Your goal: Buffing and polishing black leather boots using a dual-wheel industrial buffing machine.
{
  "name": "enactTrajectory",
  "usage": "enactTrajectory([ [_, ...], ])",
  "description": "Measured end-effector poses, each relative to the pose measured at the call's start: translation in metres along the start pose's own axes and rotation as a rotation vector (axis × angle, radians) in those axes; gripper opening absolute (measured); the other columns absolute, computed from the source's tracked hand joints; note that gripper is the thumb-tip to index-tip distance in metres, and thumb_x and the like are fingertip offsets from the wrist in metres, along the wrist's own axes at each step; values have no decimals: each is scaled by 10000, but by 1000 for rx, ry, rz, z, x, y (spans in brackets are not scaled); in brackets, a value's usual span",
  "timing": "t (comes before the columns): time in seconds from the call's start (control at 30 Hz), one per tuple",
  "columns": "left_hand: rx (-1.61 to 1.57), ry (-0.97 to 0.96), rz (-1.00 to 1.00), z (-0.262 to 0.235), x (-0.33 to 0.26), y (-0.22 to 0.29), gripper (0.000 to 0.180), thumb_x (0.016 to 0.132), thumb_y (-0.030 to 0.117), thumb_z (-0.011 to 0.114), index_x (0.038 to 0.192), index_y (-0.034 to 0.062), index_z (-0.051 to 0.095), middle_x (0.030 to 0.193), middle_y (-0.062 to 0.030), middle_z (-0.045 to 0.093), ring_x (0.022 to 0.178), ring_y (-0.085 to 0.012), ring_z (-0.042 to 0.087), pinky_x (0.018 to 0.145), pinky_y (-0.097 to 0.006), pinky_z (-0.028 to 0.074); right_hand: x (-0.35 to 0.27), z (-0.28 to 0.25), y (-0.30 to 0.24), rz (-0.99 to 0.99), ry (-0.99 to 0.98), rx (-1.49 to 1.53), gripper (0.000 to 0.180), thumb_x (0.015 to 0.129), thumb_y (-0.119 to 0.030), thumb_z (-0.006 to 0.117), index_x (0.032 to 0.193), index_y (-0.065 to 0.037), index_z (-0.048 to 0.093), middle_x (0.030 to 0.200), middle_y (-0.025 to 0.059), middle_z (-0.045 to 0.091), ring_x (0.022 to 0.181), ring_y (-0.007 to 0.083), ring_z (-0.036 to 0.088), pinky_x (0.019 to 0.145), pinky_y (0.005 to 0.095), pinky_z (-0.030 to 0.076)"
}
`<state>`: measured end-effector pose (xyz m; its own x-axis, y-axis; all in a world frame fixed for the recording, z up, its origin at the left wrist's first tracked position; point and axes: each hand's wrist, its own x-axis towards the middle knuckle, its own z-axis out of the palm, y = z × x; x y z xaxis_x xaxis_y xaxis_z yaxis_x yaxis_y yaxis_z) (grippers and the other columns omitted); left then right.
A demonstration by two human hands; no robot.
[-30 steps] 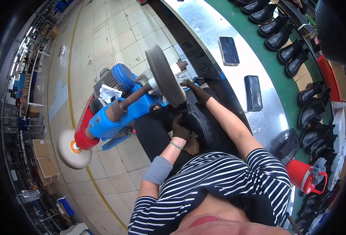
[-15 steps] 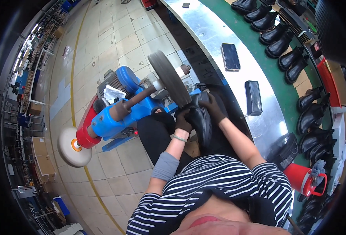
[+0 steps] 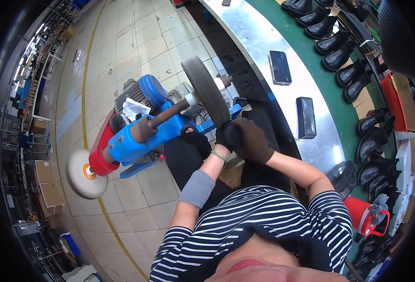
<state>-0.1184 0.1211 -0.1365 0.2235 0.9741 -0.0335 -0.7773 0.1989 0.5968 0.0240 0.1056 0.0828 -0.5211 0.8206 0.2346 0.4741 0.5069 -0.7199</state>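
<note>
Pale floor tiles (image 3: 137, 47) with a yellow line fill the upper left of the frame, and a curved steel bench (image 3: 259, 42) edged by a green belt (image 3: 339, 108) sweeps down the right. At the centre stands a blue polishing machine (image 3: 137, 136) with one shaft carrying two wheels: a dark grey buffing wheel (image 3: 206, 89) near the middle of the frame and a white pad (image 3: 80, 174) at the left. Both gloved hands meet just below the grey wheel: the left hand (image 3: 226, 136) and the right hand (image 3: 252, 141) have their fingers wrapped closed around a dark shoe (image 3: 238, 134), pressing it up against the wheel's rim; little of the shoe shows between the gloves, so its exact shape cannot be told. If the wheel is turning, as seems likely, it could snatch the shoe out of the grip or catch a glove fingertip, since the fingers sit so close to the contact line; pressing too hard could also scorch the leather. On the bench lie one phone (image 3: 279, 66) and one dark rectangular box (image 3: 306, 117). Along the belt at the right I count about nine black boots (image 3: 332, 44), some partly cut off. One red container (image 3: 364, 216) sits at the lower right.
</note>
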Motion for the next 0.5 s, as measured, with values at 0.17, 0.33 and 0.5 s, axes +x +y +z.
enactTrajectory([
  [0.17,161,131,68,-64,1,-14,409,991,297,339,1309,69,458,1292,-124,511,1166,-277,515,1013,-392,408,-8,17,12,-375,-102,-423,743,599,-162,762,1267,-90,444,1298,208,416,1228,409,379,1006,531,310],
  [0.33,-235,423,-52,2,10,-12,387,1001,263,347,1320,71,454,1294,-129,516,1168,-270,525,1039,-398,394,-62,-31,71,-57,-49,-643,823,585,-273,788,1304,-103,425,1353,224,367,1298,414,296,1016,608,237],
  [0.5,-97,479,106,-20,2,14,440,1001,282,343,1378,63,397,1355,-124,478,1244,-286,457,1096,-410,325,-42,6,103,-123,333,-530,829,593,-339,764,1324,-145,423,1249,159,421,1122,371,417,930,525,324],
])
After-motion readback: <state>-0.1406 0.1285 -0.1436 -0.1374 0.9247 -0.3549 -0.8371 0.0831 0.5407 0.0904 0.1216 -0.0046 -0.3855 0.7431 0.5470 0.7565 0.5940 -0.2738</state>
